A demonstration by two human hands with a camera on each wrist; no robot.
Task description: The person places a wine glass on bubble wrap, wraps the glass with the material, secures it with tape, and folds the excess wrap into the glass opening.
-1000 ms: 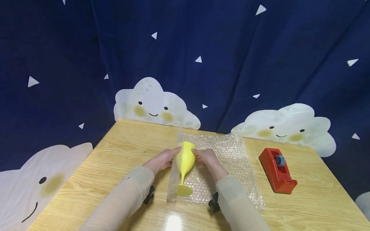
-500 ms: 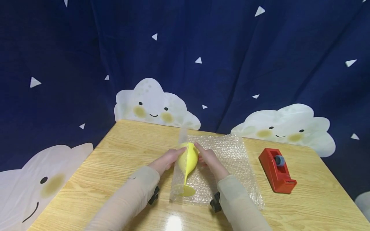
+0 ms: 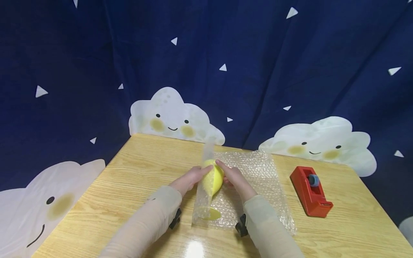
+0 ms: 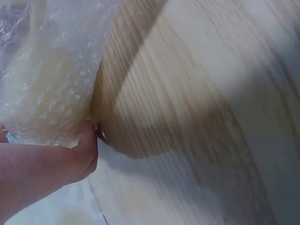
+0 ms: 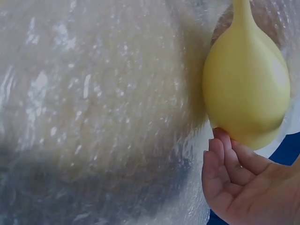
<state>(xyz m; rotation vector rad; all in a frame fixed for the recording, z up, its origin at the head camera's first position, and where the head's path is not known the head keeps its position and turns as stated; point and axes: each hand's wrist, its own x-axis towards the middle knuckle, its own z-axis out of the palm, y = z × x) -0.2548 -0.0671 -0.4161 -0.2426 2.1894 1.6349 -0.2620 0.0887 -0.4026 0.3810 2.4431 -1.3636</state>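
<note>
A yellow goblet (image 3: 218, 181) lies on a sheet of bubble wrap (image 3: 258, 172), its bowl toward the back and its round foot toward me. The sheet's left edge is folded up over the goblet's left side, veiling the stem. My left hand (image 3: 191, 178) holds that folded part against the bowl, thumb on top; in the left wrist view the wrap (image 4: 51, 89) covers the bowl there. At the right of the rim, my right hand (image 3: 236, 179) grips the bowl; the right wrist view has its fingertips (image 5: 220, 136) touching the rim.
A red tape dispenser (image 3: 310, 191) with a blue-cored roll stands right of the bubble wrap on the wooden table (image 3: 155, 154). Behind the table hangs a dark blue curtain (image 3: 193, 53) with white triangles and smiling clouds.
The goblet has rolled slightly to the right, and the folded wrap now covers more of its bowl and stem. Both hands remain at the bowl; the left has shifted right with it.
</note>
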